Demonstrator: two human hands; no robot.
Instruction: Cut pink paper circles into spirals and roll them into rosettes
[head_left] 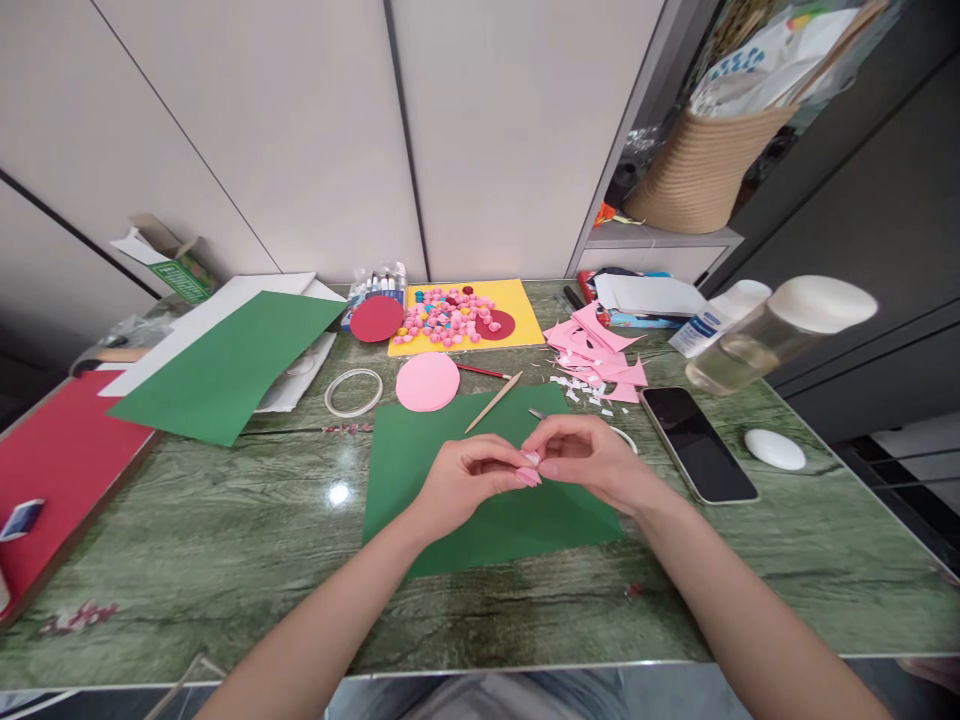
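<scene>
Over a green paper sheet (pixel 420 500), my left hand (pixel 465 485) and my right hand (pixel 589 455) meet fingertip to fingertip. Both pinch a small folded piece of pink paper (pixel 529 477), partly covered by the fingers. Beyond the hands a pointed wooden stick (pixel 493 402) lies across the sheet's far edge. Pink paper circles (pixel 427 382) rest at its far left corner, with a red pencil (pixel 484 371) beside them. A thin metal tip shows just behind my right hand; the rest of that tool is hidden.
Small rolled paper pieces (pixel 442 318) cover a yellow sheet (pixel 525 300) at the back. Pink scraps (pixel 592 345) and white bits lie right of it. A phone (pixel 699 445), white mouse (pixel 775 449) and bottle (pixel 757 345) stand right; a tape roll (pixel 328 395) lies left.
</scene>
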